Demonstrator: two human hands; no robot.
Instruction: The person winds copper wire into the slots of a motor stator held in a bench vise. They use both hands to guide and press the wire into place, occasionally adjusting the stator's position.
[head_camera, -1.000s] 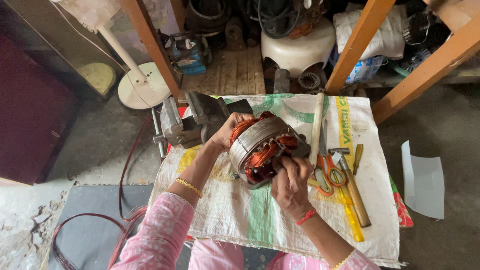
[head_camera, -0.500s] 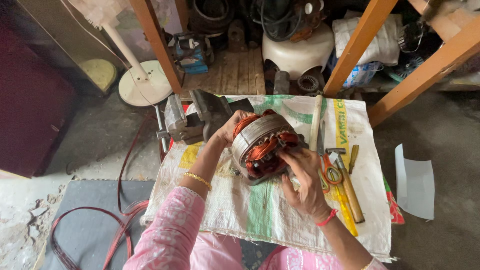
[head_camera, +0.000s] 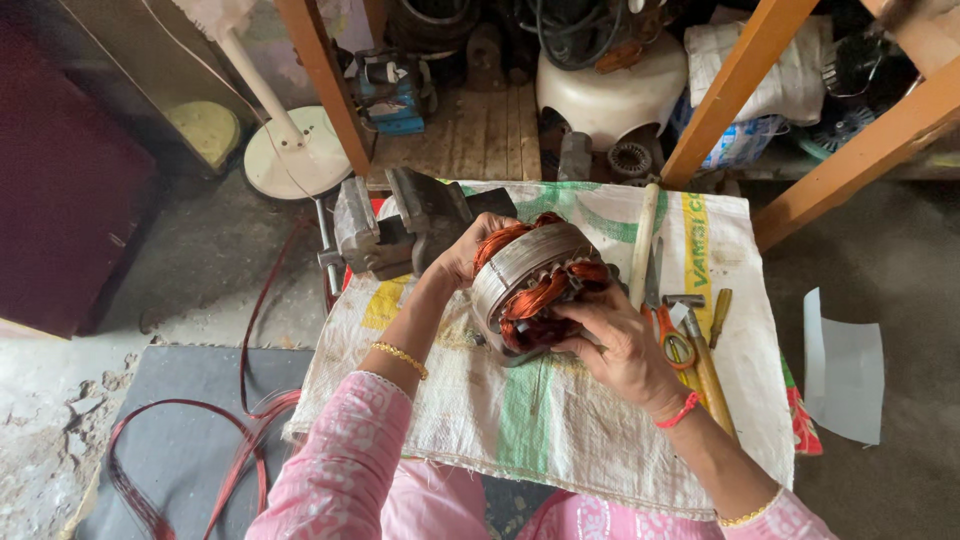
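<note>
A round motor stator (head_camera: 528, 268) with a grey steel core and copper-coloured windings rests tilted over a woven sack (head_camera: 560, 400) spread on a small table. My left hand (head_camera: 470, 250) grips its far left side. My right hand (head_camera: 615, 345) presses on the windings at its near right face, fingers curled against the copper coils. Both arms wear pink sleeves with bangles at the wrists.
A grey bench vise (head_camera: 395, 225) stands at the sack's far left corner. A wooden stick (head_camera: 642, 245), scissors with red handles (head_camera: 668, 330), a hammer (head_camera: 705, 365) and a small tool with a yellow handle (head_camera: 718, 315) lie at the right. Red wire loops (head_camera: 190, 440) trail on the floor.
My right hand has moved from the stator's near edge up onto the windings on its right face. The stator has turned slightly, and the view has shifted a little.
</note>
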